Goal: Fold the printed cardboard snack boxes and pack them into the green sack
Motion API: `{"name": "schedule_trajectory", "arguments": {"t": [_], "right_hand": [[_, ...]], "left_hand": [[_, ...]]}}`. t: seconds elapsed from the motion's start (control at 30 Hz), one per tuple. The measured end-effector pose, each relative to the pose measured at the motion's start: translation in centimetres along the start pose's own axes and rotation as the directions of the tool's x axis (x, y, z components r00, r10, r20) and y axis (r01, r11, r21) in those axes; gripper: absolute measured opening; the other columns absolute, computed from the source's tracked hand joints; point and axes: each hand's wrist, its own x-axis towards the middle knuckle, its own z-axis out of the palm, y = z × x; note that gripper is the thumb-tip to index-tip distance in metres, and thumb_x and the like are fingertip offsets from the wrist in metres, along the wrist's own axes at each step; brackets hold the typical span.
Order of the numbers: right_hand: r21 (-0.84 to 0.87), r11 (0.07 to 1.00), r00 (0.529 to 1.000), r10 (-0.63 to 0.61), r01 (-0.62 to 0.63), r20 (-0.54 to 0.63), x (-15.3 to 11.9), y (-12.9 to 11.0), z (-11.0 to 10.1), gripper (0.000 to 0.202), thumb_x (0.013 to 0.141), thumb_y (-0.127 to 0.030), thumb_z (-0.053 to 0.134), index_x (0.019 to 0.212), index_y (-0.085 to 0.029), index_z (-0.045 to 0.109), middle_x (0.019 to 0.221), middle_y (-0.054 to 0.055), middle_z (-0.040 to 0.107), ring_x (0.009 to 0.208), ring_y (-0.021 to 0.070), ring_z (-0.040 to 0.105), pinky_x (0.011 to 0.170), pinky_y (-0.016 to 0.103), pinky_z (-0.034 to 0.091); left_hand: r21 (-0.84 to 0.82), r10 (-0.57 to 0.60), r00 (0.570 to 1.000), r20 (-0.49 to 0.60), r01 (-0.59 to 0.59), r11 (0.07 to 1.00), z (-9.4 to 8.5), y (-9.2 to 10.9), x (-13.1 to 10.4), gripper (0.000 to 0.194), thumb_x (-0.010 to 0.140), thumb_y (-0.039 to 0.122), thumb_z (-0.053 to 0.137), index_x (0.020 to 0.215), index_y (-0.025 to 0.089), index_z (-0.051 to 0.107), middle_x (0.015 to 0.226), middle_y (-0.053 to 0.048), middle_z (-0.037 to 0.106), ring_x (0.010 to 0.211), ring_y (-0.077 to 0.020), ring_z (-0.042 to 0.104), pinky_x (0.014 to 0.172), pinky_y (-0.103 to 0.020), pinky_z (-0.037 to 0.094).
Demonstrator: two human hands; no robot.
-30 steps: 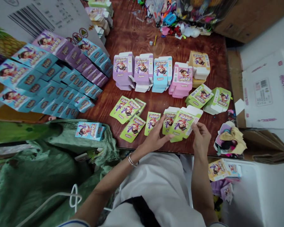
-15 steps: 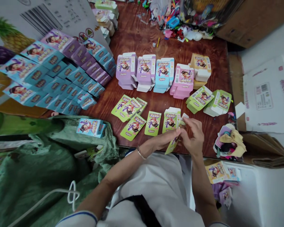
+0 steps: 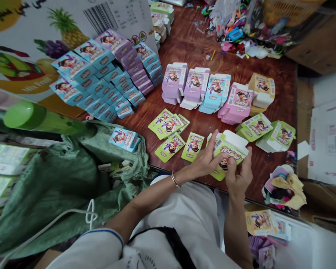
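Observation:
Between my two hands is a green card box (image 3: pixel 232 147), its white end flaps standing out at the top. My left hand (image 3: pixel 205 158) presses on its left side with thumb and fingers. My right hand (image 3: pixel 240 173) grips the lower right of it, thumb on the printed face. Left of the hands lie a single green card piece (image 3: pixel 193 146) and a loose group of green pieces (image 3: pixel 168 125). Behind them stand stacks of flat purple boxes (image 3: pixel 173 80), blue boxes (image 3: pixel 217 89) and pink boxes (image 3: pixel 238 101).
Folded blue boxes (image 3: pixel 100 87) are piled at the left by a fruit carton (image 3: pixel 70 16). A green bottle (image 3: pixel 44 117) lies over green sacking (image 3: pixel 64 183). Small toys (image 3: pixel 235 35) cover the back right. Green stacks (image 3: pixel 278 136) and a cloth bundle (image 3: pixel 287 185) are at the right.
The green box has turned from edge-on to face up and looks wider, its flaps now showing. My fingers have spread around it. The whole view has shifted, so the table things appear further right.

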Motion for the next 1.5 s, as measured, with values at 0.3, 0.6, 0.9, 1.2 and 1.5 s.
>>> {"name": "schedule_trajectory", "arguments": {"t": [0.3,0.6,0.9,1.2,1.5], "right_hand": [[0.277,0.899,0.938,0.301,-0.34,0.174,1.2,-2.3,1.4,0.033,0.081,-0.048,0.061,0.078,-0.016,0.065,0.066,-0.003,0.059,0.058,0.0099,0.052,0.055,0.021,0.043],[0.174,0.944,0.932,0.311,-0.28,-0.188,1.3,-2.4,1.4,0.044,0.078,-0.042,0.066,0.111,-0.013,0.068,0.066,-0.001,0.064,0.056,0.0106,0.054,0.061,0.024,0.047],[0.576,0.633,0.823,0.554,-0.516,0.128,1.4,-1.7,3.4,0.034,0.067,-0.035,0.076,0.095,-0.015,0.073,0.096,0.006,0.076,0.08,0.0171,0.07,0.079,0.034,0.057],[0.503,0.737,0.882,0.452,-0.452,0.131,-1.0,-1.8,3.6,0.04,0.085,-0.04,0.06,0.115,-0.016,0.07,0.118,0.01,0.07,0.109,0.0239,0.066,0.1,0.044,0.051],[0.208,0.977,0.989,-0.08,0.053,0.123,-0.7,0.4,2.8,0.031,0.094,-0.029,0.048,0.115,-0.019,0.068,0.126,0.012,0.066,0.117,0.02,0.062,0.103,0.041,0.048]], "left_hand": [[0.094,-0.141,0.989,0.043,0.136,0.986,-1.5,0.2,0.1,0.047,0.098,0.052,0.025,0.118,0.016,0.046,0.097,-0.008,0.064,0.088,-0.0204,0.064,0.084,-0.035,0.048],[0.664,0.204,0.968,0.149,-0.251,0.704,-1.3,-0.7,-1.2,0.086,0.082,0.049,0.063,0.146,0.008,0.022,0.145,-0.023,0.041,0.134,-0.0331,0.041,0.108,-0.045,0.032],[0.76,0.235,0.969,0.079,-0.211,0.614,-1.0,-1.7,-1.2,0.068,0.085,0.039,0.057,0.14,0.005,0.037,0.134,-0.021,0.053,0.122,-0.0317,0.048,0.101,-0.043,0.036],[0.774,0.162,0.981,0.111,-0.187,0.604,-1.5,-1.7,-1.8,0.067,0.088,0.039,0.052,0.144,0.006,0.034,0.136,-0.021,0.052,0.121,-0.0326,0.05,0.099,-0.042,0.036],[0.884,0.089,0.996,-0.007,-0.035,0.466,-3.3,-1.9,-1.8,0.071,0.091,0.04,0.052,0.15,0.012,0.027,0.148,-0.022,0.041,0.131,-0.0341,0.045,0.103,-0.046,0.038]]}}
